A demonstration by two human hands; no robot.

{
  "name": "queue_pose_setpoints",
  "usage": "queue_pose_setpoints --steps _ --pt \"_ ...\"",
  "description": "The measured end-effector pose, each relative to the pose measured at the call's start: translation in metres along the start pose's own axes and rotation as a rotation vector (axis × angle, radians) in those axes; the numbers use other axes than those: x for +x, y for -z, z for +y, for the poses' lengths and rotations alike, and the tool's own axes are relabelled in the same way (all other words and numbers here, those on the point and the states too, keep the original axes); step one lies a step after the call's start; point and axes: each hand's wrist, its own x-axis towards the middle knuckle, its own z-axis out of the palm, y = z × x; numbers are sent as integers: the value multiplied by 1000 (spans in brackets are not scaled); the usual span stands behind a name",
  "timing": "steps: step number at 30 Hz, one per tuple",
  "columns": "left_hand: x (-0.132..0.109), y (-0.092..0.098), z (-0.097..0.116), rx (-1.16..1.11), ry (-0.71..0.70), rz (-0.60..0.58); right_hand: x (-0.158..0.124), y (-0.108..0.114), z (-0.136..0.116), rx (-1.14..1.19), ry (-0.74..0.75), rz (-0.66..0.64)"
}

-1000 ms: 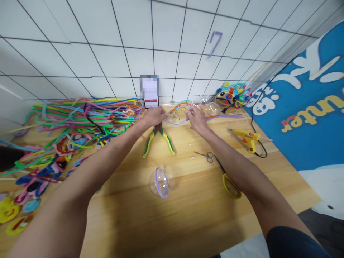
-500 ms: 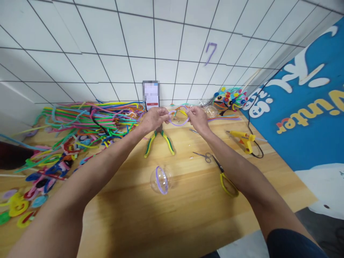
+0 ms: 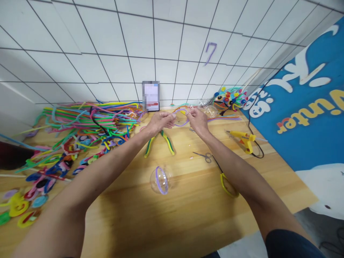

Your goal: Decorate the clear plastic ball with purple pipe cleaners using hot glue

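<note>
Purple pipe cleaner (image 3: 182,125), curved in a loop, is pinched by my left hand (image 3: 162,121) and right hand (image 3: 197,120) near the frame's centre. Below my left, pliers (image 3: 168,143) lie on the desk (image 3: 174,222); lower, a clear ball (image 3: 161,179) with a purple ring (image 3: 158,180).

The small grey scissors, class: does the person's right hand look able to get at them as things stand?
Probably yes: the small grey scissors lie uncovered, close to the right hand, though its grip on the purple strip would likely have to loosen first.
</note>
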Motion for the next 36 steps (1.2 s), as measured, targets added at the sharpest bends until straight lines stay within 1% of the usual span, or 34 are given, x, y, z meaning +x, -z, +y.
queue_pose_setpoints --steps 3,7,11,14,19,23,26,28,30,32,36 --pt "3 -4 1 35 30 38 -2 0 0 -2 9 -7" --pt "4 -5 2 94 68 16 -4 1 1 -8 26 -28" --pt "5 0 3 167 97 0 1 1 7 -27 18 -31" --pt "7 6 2 301 84 27 10 -2 16 -86 19 -45" --pt "11 18 0 580 5 93 24 -12 32 -347 0 -106" --pt "12 19 -5 807 -65 112 25 -18 41 -392 -1 -141" --pt "12 14 -11 1054 -105 59 21 -15 46 -415 84 -176" --pt "13 11 -14 1167 -121 23 17 -10 48 -444 183 -241" --pt "16 8 -16 1202 -123 7 14 -4 49 -478 271 -329" --pt "20 5 -17 1232 -125 -2 11 -1 48 -516 316 -387" --pt "29 1 -21 1282 -127 -14 10 -4 44 -594 315 -406"
